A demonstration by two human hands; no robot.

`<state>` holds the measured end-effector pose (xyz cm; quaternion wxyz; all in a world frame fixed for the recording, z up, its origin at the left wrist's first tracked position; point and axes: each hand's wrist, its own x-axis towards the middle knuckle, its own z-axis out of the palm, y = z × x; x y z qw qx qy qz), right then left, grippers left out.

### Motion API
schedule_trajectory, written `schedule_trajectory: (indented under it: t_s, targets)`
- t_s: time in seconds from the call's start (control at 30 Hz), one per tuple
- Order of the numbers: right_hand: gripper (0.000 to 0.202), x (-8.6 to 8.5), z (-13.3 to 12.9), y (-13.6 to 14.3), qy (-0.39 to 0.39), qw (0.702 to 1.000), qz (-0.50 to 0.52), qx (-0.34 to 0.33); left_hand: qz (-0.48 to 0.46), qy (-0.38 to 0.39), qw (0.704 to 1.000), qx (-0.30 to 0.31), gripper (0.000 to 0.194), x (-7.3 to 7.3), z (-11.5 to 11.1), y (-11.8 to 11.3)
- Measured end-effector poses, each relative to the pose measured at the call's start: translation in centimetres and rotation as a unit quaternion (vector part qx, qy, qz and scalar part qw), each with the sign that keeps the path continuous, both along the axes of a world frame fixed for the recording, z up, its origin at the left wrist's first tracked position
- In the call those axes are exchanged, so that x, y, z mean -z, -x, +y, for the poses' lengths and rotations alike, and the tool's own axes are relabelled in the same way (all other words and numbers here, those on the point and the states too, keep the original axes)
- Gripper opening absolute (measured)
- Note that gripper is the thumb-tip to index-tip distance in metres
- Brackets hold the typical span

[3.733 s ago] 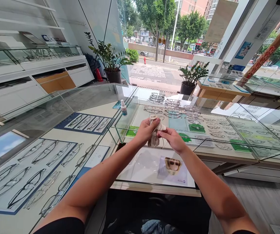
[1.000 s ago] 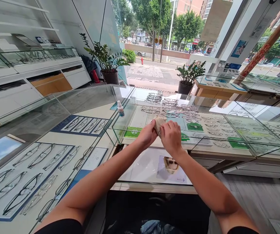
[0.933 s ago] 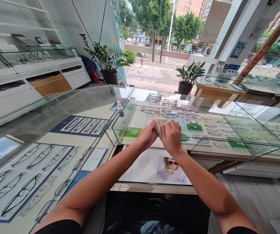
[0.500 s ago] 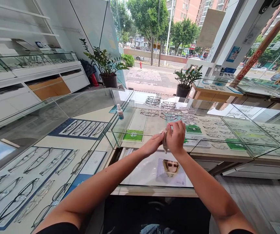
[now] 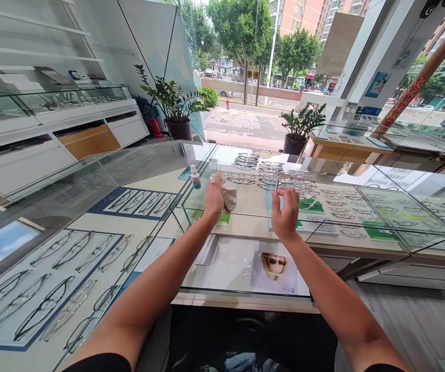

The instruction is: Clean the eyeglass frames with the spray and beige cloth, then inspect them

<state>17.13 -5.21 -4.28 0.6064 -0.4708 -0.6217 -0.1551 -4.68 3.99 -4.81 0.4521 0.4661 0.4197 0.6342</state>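
Observation:
A crumpled beige cloth (image 5: 229, 196) hangs from my left hand (image 5: 213, 200), whose fingers are closed on it over the glass counter. Just left of that hand, a small white spray bottle (image 5: 195, 177) stands upright on the glass. My right hand (image 5: 286, 213) is closed in a pinch farther right. From its fingertips a thin dark piece (image 5: 277, 182) sticks up; it overlaps the eyeglasses behind, so its kind is unclear. Several rows of eyeglasses (image 5: 271, 169) lie beyond my hands.
Under glass at the left, eyeglasses lie on a blue-edged tray (image 5: 120, 238). Green packets (image 5: 311, 205) lie near my right hand. A picture card with sunglasses (image 5: 274, 271) lies in front of me. Potted plants (image 5: 295, 143) stand beyond the counter.
My hands were together around the cloth and have moved apart. The left has gone left with the cloth, toward the bottle; the right stays nearly in place, with a thin piece now showing.

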Motion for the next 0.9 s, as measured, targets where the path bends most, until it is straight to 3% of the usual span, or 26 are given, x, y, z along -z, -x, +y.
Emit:
schedule_trajectory:
  t_s: [0.1,0.17,0.23,0.3,0.37,0.47,0.67,0.9]
  targets:
    - [0.021,0.1,0.1,-0.1,0.019,1.0,-0.002,-0.003,0.095,-0.117,0.987,-0.05,0.069,-0.7,0.2,1.0]
    - [0.021,0.1,0.1,-0.2,0.03,0.999,-0.001,-0.015,0.187,-0.148,0.97,-0.051,0.074,-0.5,0.1,1.4]
    - [0.021,0.0,0.0,-0.2,0.045,0.998,0.001,-0.036,0.31,-0.148,0.939,-0.006,0.075,0.3,0.2,1.4]
    - [0.021,-0.1,-0.1,-0.3,0.064,0.996,-0.001,-0.059,0.426,-0.14,0.89,0.083,0.069,1.5,0.3,1.3]
    - [0.022,-0.1,-0.1,-0.3,0.079,0.994,-0.005,-0.079,0.482,-0.146,0.853,0.139,0.058,2.5,0.2,0.9]
    - [0.023,-0.3,-0.2,-0.4,0.083,0.991,-0.007,-0.103,0.463,-0.196,0.858,0.104,0.059,2.5,-0.6,0.3]
    - [0.026,-1.7,-0.9,-1.1,0.12,0.982,-0.055,-0.134,0.386,-0.311,0.869,-0.003,0.085,-0.6,-3.4,-0.7]
    - [0.026,-3.4,-2.0,-1.2,0.181,0.962,-0.128,-0.16,0.297,-0.301,0.904,0.06,0.059,-2.1,-5.9,-1.8]
